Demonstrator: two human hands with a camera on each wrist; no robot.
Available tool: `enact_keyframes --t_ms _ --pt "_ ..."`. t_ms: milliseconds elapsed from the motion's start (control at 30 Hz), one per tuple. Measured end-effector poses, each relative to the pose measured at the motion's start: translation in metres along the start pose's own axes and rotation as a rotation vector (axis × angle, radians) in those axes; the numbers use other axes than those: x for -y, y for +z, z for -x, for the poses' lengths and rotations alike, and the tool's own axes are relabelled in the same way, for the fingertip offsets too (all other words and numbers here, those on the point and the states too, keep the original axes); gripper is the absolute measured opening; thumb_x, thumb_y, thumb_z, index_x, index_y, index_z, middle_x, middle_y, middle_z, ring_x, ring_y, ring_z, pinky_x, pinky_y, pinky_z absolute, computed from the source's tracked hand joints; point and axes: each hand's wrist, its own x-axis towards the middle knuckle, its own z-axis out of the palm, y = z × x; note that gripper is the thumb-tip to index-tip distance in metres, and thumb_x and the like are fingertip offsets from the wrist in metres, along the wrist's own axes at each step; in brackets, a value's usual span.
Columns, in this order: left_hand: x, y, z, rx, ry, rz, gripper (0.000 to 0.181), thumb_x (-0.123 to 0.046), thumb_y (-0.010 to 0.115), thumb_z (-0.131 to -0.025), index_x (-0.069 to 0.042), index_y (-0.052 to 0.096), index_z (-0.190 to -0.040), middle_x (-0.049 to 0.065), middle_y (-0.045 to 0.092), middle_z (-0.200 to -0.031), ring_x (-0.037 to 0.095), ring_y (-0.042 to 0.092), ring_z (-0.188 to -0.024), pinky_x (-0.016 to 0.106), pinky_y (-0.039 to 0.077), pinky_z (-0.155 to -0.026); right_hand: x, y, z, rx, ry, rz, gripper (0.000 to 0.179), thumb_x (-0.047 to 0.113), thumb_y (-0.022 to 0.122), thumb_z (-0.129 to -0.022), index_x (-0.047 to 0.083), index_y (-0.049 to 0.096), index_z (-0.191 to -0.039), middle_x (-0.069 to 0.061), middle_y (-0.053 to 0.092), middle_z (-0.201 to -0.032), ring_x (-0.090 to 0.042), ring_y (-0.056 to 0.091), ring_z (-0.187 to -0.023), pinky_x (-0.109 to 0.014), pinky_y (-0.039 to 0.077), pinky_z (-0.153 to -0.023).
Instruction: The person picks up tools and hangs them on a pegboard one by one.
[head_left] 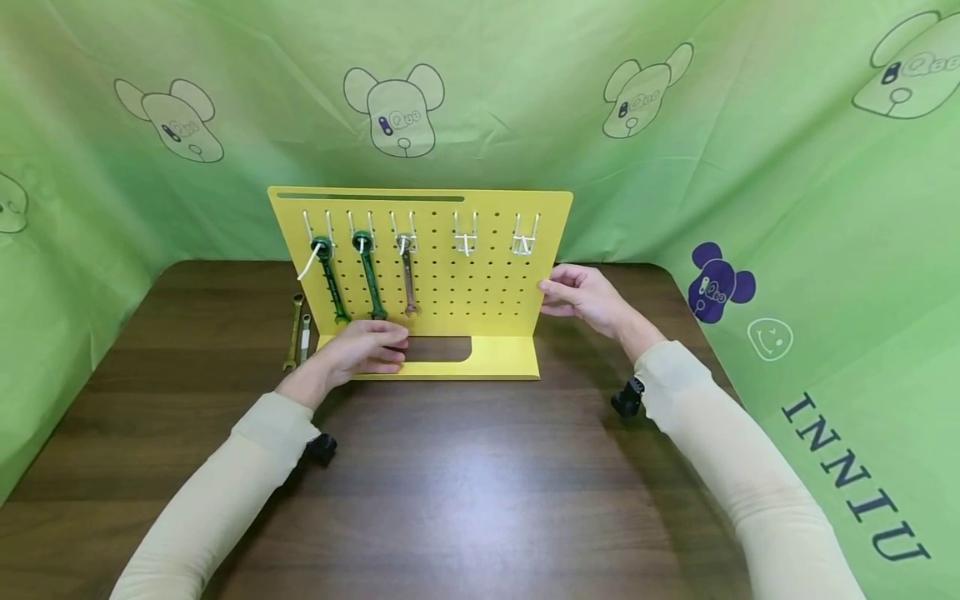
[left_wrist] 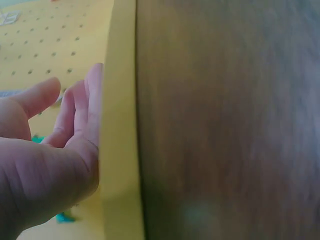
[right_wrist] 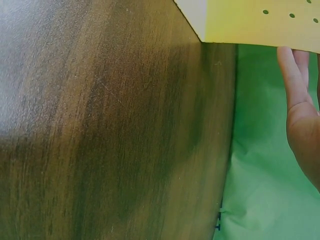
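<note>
A yellow pegboard point(head_left: 480, 287) stands upright on the table. Three wrenches hang by their ring ends from its white hooks at the left: a dark green wrench point(head_left: 331, 279), a lighter green wrench point(head_left: 370, 275) and a purplish wrench point(head_left: 408, 279). My left hand point(head_left: 366, 348) rests at the pegboard's base below them, fingers extended and thumb apart in the left wrist view. At the right side edge, my right hand point(head_left: 585, 296) holds the pegboard, thumb at the front and fingers reaching behind it; the right wrist view cuts this hand off.
Two more hooks on the right, one hook point(head_left: 465, 237) and another hook point(head_left: 523, 237), bear nothing. Left of the pegboard, a gold wrench point(head_left: 294, 333) and a smaller silver wrench point(head_left: 305, 337) lie on the brown table point(head_left: 465, 475). A green printed curtain point(head_left: 510, 125) hangs behind and beside.
</note>
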Motion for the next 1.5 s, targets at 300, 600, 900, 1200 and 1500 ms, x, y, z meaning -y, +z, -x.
enact_keyframes --t_ms 300,600,900,1200,1500 --pt "-0.012 -0.042 0.029 -0.029 0.036 -0.045 0.058 -0.021 0.069 -0.089 0.004 0.044 -0.134 0.023 0.046 -0.132 0.037 0.055 -0.110 0.044 0.050 -0.091 0.002 0.000 0.002 0.002 0.000 -0.007 0.008 0.004 0.065 -0.089 0.004 0.065 -0.097 -0.009 0.068 -0.092 -0.024 0.069 -0.084 -0.052 0.047 -0.089" --pt "-0.019 -0.096 0.061 -0.135 0.071 -0.120 0.059 -0.023 0.070 -0.088 0.002 0.042 -0.134 0.015 0.055 -0.123 0.029 0.059 -0.104 0.038 0.052 -0.088 0.002 0.001 0.002 0.001 0.009 -0.013 0.008 0.006 0.066 -0.089 0.005 0.065 -0.097 -0.008 0.068 -0.093 -0.023 0.068 -0.085 -0.050 0.048 -0.089" --pt "-0.006 -0.133 0.070 -0.270 0.047 -0.159 0.070 -0.026 0.072 -0.087 0.000 0.035 -0.140 -0.012 0.063 -0.098 0.016 0.060 -0.100 0.035 0.052 -0.089 0.001 0.002 0.002 -0.009 0.006 -0.006 0.006 0.003 0.064 -0.090 0.006 0.065 -0.096 -0.008 0.067 -0.092 -0.023 0.068 -0.083 -0.053 0.045 -0.091" --pt "0.009 -0.144 0.067 -0.332 0.027 -0.099 0.079 -0.025 0.075 -0.084 -0.002 0.029 -0.144 -0.013 0.062 -0.094 0.010 0.063 -0.094 0.035 0.052 -0.088 0.002 0.003 0.001 -0.007 0.008 -0.009 0.007 0.005 0.066 -0.089 0.005 0.064 -0.096 -0.009 0.066 -0.090 -0.023 0.068 -0.081 -0.056 0.043 -0.092" --pt "0.014 -0.139 0.059 -0.363 0.017 -0.122 0.077 -0.020 0.075 -0.084 0.001 0.030 -0.143 0.004 0.046 -0.120 0.005 0.062 -0.088 0.030 0.053 -0.086 0.002 0.001 0.002 -0.003 0.009 -0.003 0.009 0.007 0.068 -0.088 0.005 0.065 -0.097 -0.009 0.067 -0.091 -0.024 0.067 -0.082 -0.057 0.041 -0.093"
